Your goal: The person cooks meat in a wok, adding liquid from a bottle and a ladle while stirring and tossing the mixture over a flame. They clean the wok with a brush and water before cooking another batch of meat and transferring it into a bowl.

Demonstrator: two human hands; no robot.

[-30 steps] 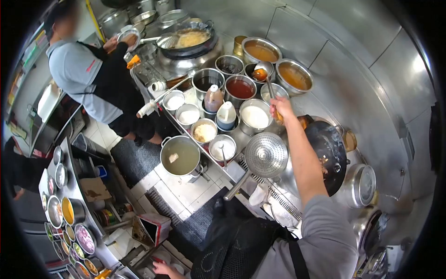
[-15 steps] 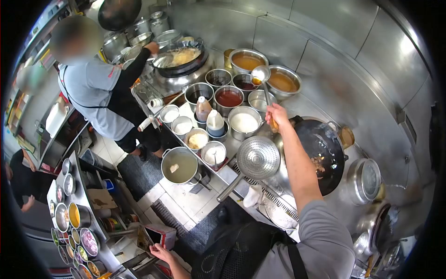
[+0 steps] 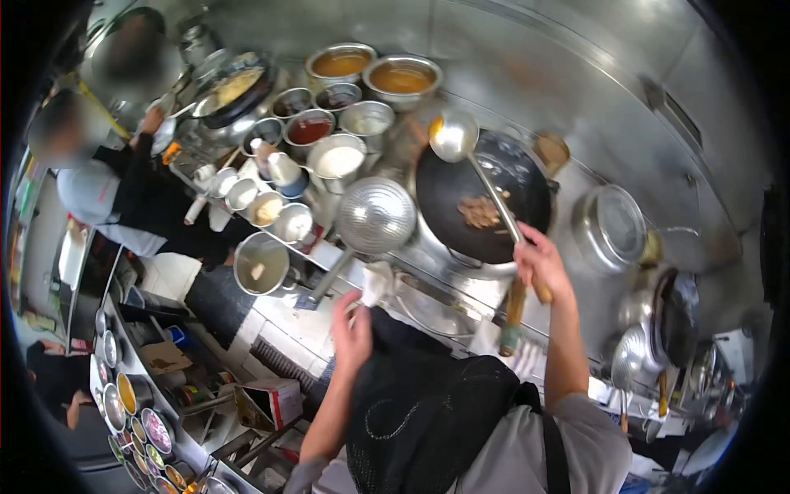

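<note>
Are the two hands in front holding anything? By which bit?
The right grip holds a round-bowled silver metal ladle by its long handle, near the wooden end. Whether the left grip holds anything cannot be told; it is blurred.

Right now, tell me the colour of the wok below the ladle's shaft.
The wok is black, with a glossy sheen; it shows best in the head view.

Over the black wok (image 3: 440,189) is 1 long-handled ladle (image 3: 454,136); inside the wok, 1 heap of sliced meat (image 3: 480,212), its pieces too blurred to count. Left of the wok are 1 perforated strainer (image 3: 376,216), 1 stockpot (image 3: 247,248), 2 squeeze bottles (image 3: 285,170), 4 small tubs (image 3: 303,239) and 2 wide bowls (image 3: 401,100) of orange-brown liquid.
</note>
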